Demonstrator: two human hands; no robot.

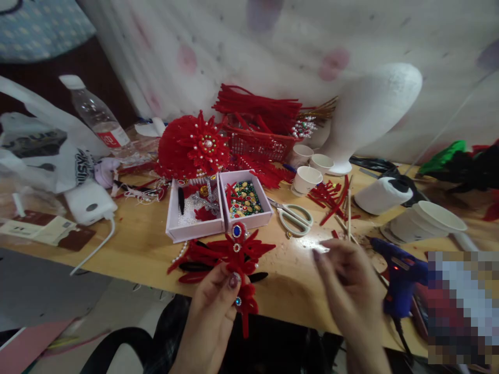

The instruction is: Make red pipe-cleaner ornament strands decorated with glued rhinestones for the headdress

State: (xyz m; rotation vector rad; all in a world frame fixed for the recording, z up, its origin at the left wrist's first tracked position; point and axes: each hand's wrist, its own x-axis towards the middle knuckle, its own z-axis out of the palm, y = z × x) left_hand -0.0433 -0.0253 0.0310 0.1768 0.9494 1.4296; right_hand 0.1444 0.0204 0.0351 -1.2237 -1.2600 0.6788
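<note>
My left hand (216, 304) pinches a red fuzzy chenille ornament (246, 267) set with blue gems and pearl-ringed studs, holding it upright over the table's front edge. To the right, my right hand (349, 291) is slightly blurred, with thumb and forefinger brought together. A whitish patch shows at those fingertips; whether it is a held piece or table glare is unclear. Behind the ornament lie red and black chenille pieces (191, 266). Beyond are a white box of pearls and silver trims (195, 228) and a smaller box of green and gold beads (249, 221).
Scissors (294, 218) lie behind my right hand. A blue glue gun (403, 275) with a red light stands at right, near paper cups (444, 218) and a thread cone (384, 195). At the back are a red basket (261, 143), white head form (370, 109) and bottle (97, 114).
</note>
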